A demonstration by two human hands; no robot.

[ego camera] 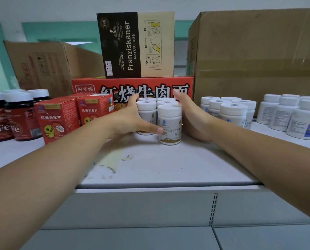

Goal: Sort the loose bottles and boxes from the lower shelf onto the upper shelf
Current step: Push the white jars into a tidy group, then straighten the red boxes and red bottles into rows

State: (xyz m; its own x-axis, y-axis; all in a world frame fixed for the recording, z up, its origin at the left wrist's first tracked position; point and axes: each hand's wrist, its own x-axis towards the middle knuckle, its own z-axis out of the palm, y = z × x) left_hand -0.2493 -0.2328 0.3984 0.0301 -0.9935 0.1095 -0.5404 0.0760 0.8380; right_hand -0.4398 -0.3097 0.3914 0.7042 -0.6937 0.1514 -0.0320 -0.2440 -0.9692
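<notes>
**Bottle cluster being squared up on upper shelf**

The white bottles [169,123] are stood lids-up on the upper shelf [150,168] in a tight cluster of approx. five, just in front of the red noodle carton [132,85]. Placing looks done, and the step in hand is judged to be bunching the group.

The left hand [130,120] is wrapped round the cluster's left side, with the thumb laid across the front bottle. The right hand [190,114] is pressed flat against the right side, fingers straight, nothing gripped.

Next, both hands prob. need to be eased off w/o tipping the front bottle, which stands slightly fwd of the rest. The lower shelf can then be reached for more stock. Like should be kept w/ like: a similar white-lidded group [228,110] is near on the right.

Writing that can be read:
- Black-and-tan carton [136,44]: "Franziskaner NATURTRÜB", "FROM MUNICH".
- Noodle carton: "同百福", "红烧牛肉面".
- Small red boxes [57,120]: "珍迪消食片", w/ a yellow chick.
- Dark bottles [11,120]: "Fe".
- Front white bottle: label too small and partly thumb-covered, so not read.
</notes>
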